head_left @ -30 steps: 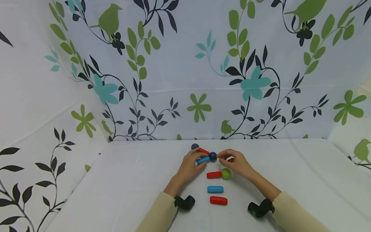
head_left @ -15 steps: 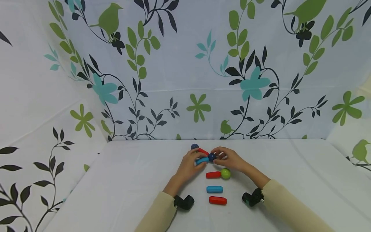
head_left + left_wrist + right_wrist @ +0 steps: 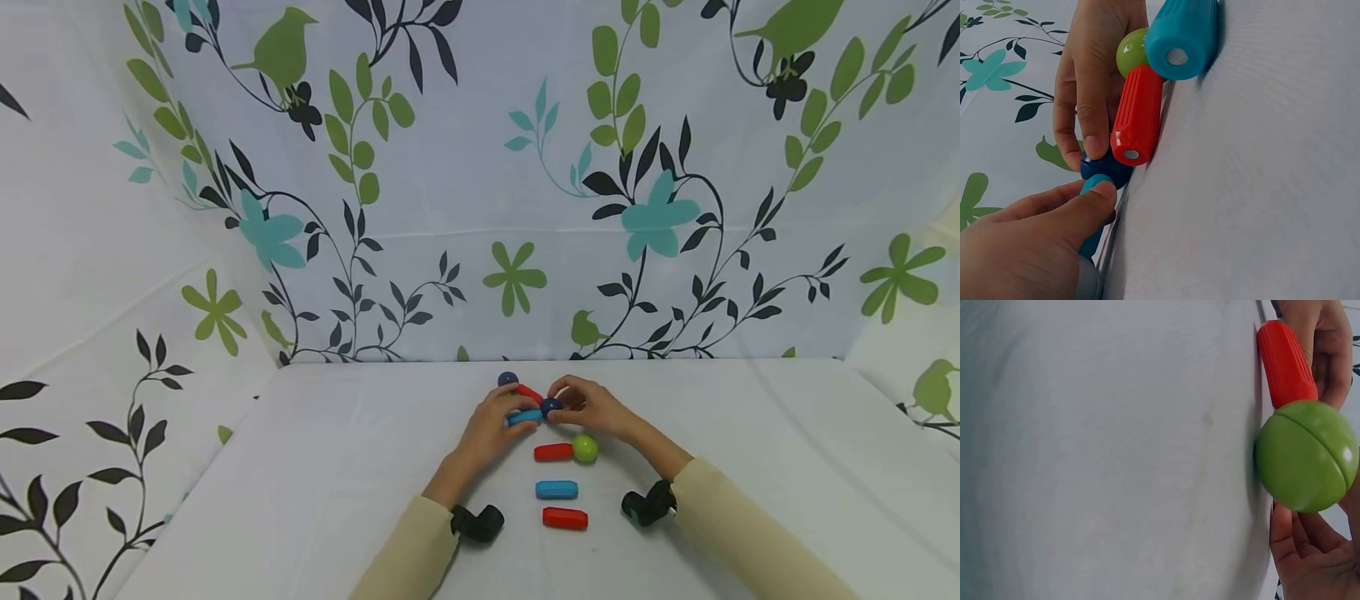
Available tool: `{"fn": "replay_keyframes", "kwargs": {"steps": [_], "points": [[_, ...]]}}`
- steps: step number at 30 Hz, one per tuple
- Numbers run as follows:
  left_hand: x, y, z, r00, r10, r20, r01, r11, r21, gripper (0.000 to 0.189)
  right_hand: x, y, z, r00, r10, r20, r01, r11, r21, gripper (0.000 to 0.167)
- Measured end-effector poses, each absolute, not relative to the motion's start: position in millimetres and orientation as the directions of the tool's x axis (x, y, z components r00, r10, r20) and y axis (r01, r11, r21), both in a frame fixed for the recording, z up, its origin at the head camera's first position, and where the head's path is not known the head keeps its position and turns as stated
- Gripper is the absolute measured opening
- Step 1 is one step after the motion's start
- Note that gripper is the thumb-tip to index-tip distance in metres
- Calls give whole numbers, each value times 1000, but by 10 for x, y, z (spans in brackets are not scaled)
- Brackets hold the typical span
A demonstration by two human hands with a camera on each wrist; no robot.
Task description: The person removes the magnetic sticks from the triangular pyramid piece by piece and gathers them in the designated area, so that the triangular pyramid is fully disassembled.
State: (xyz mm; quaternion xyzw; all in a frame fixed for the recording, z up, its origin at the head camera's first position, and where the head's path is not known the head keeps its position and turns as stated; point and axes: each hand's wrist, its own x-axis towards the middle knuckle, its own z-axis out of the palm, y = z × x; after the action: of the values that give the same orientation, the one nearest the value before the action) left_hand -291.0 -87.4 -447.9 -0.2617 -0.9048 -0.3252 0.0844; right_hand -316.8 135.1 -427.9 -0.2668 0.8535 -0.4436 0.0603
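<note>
In the head view my left hand (image 3: 486,429) pinches a light blue magnetic rod (image 3: 524,417) between thumb and fingers. The rod's right end meets a dark blue ball (image 3: 551,406), which my right hand (image 3: 597,408) holds by thumb and fingertips. A red rod (image 3: 529,393) runs from that ball up and left to another dark blue ball (image 3: 507,379). Seen from the left wrist, my left thumb lies along the blue rod (image 3: 1092,182) close to the dark blue ball (image 3: 1107,167), and the right fingers reach down onto the ball.
Nearer me, a red rod (image 3: 553,452) is joined to a green ball (image 3: 585,448). Below them lie a loose blue rod (image 3: 557,490) and a red rod (image 3: 566,518) on the white table (image 3: 337,500). A patterned cloth (image 3: 450,167) hangs behind the table.
My right hand has moved left and taken hold of the dark blue ball at the rod's end. My left hand keeps its grip on the blue rod, nearly still.
</note>
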Motion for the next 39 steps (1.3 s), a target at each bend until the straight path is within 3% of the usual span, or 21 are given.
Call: {"fn": "replay_keyframes", "kwargs": {"steps": [5, 11, 25, 32, 39], "points": [[-2924, -877, -4481, -827, 464, 317, 561, 642, 523, 22, -3194, 1409, -4321, -863, -486, 135, -370, 430, -823, 30], [-2901, -874, -4471, -853, 423, 307, 522, 658, 542, 21, -3197, 1401, -4334, -868, -477, 135, -363, 425, -829, 32], [-2938, -827, -4436, -827, 315, 466, 540, 674, 504, 14, -3147, 1384, -4335, -866, -478, 148, -367, 406, -837, 29], [-2997, -768, -4402, -836, 369, 407, 538, 699, 471, 29, -3158, 1401, -4363, -848, -504, 164, -388, 379, -840, 29], [-3046, -691, -4386, -859, 366, 357, 500, 749, 435, 26, -3124, 1404, -4354, -855, -494, 157, -376, 382, -844, 32]]}}
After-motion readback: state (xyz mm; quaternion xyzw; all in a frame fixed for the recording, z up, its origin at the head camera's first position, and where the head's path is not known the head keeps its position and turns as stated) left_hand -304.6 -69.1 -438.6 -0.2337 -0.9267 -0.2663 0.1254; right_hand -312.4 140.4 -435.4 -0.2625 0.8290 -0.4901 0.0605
